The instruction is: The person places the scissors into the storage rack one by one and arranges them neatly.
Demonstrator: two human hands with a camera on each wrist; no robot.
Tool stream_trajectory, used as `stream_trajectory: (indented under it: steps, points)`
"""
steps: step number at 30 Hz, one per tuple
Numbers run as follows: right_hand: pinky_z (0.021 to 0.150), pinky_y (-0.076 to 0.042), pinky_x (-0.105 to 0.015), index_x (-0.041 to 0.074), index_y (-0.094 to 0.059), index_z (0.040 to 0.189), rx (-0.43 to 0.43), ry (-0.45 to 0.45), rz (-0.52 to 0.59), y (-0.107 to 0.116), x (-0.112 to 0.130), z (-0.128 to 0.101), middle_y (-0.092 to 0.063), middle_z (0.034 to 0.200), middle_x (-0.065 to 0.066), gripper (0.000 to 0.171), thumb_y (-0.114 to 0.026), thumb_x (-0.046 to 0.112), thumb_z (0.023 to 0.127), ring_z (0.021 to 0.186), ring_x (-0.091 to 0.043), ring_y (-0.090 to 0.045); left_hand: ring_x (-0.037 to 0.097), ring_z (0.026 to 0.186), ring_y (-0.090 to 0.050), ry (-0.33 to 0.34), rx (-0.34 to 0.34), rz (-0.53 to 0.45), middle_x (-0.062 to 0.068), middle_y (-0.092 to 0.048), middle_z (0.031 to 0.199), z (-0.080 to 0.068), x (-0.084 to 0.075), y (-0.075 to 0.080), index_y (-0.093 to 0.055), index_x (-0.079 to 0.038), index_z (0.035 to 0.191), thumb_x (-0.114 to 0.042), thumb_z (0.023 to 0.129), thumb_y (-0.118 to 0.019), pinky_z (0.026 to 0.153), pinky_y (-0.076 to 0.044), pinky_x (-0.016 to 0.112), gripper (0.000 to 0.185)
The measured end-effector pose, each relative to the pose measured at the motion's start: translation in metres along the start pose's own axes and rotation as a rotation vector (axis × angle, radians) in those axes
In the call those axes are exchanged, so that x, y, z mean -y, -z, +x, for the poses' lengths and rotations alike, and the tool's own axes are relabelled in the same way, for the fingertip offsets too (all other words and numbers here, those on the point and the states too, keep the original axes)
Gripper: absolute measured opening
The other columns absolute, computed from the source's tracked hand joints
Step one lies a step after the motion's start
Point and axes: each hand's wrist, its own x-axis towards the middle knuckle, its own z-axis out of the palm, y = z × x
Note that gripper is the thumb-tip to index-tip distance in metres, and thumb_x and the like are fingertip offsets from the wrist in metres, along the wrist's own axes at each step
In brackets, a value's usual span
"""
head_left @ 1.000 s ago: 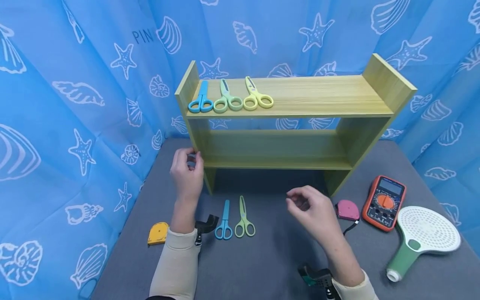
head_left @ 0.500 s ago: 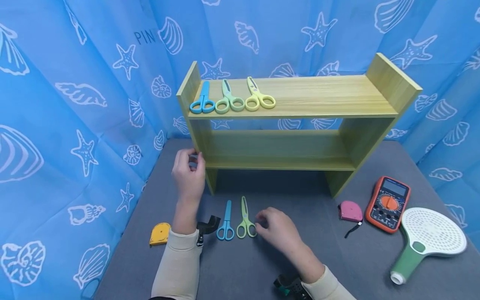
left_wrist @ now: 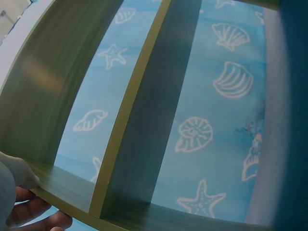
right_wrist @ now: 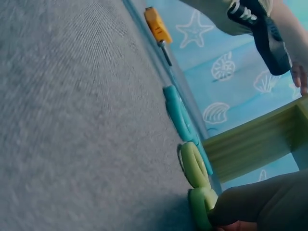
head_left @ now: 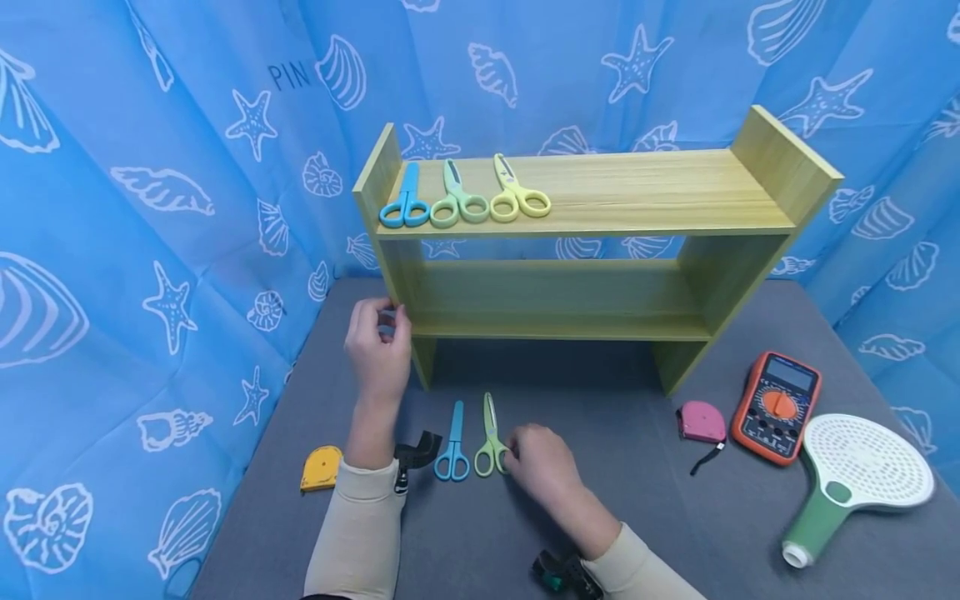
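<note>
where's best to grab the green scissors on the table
Probably the right handle loop of the green scissors, from the right: they lie flat, the right hand is at that open loop, and blue scissors lie close on the left.

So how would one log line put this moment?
Left fingers: gripping side of shelf | Right fingers: touching green scissors on table | Right grip: unclear

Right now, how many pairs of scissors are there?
5: blue pair, green pair, yellow pair on the shelf's top board; second blue pair, second green pair on the table.
</note>
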Motion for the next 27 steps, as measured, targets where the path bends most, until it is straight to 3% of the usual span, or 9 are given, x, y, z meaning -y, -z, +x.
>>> stream_trajectory:
  steps: [5,10,15,27]
  points:
    - [0.046,-0.036,-0.026,0.017,-0.063,0.062,-0.005,-0.023,0.046,0.002,-0.006,0.001,-0.049,0.056,0.011,0.021,-0.071,0.005,0.076,0.049,-0.008,-0.039,0.030,0.077,-0.065,0.012,0.002,0.008,0.019,-0.063,0.095,-0.001,0.000,0.000,-0.065,0.003,0.101,-0.001,0.096,-0.067,0.062,-0.045,0.018,0.006]
    - [0.048,-0.036,-0.026,0.017,-0.061,0.060,-0.027,-0.051,0.117,0.017,-0.014,-0.003,-0.049,0.055,0.012,0.019,-0.069,0.004,0.071,0.049,-0.006,-0.040,0.029,0.077,-0.065,0.002,-0.002,0.005,0.018,-0.063,0.095,-0.001,0.001,0.001,-0.065,0.003,0.100,-0.002,0.096,-0.067,0.059,-0.048,0.028,0.007]
    - [0.054,-0.044,-0.029,0.013,-0.067,0.068,-0.050,-0.102,0.174,0.047,-0.021,-0.011,-0.059,0.062,0.010,0.010,-0.070,0.005,0.071,0.054,-0.008,-0.049,0.030,0.075,-0.066,-0.024,-0.013,0.012,0.019,-0.063,0.093,0.002,0.002,-0.001,-0.064,0.005,0.098,-0.002,0.096,-0.067,0.055,-0.050,0.036,0.008]
    - [0.054,-0.042,-0.029,0.009,-0.071,0.078,-0.013,-0.241,0.220,0.126,-0.032,-0.041,-0.060,0.066,0.003,0.002,-0.071,0.011,0.077,0.059,-0.014,-0.052,0.029,0.076,-0.066,-0.001,-0.019,0.016,0.019,-0.063,0.094,0.001,-0.002,-0.001,-0.064,0.006,0.098,-0.001,0.096,-0.067,0.056,-0.050,0.035,0.008]
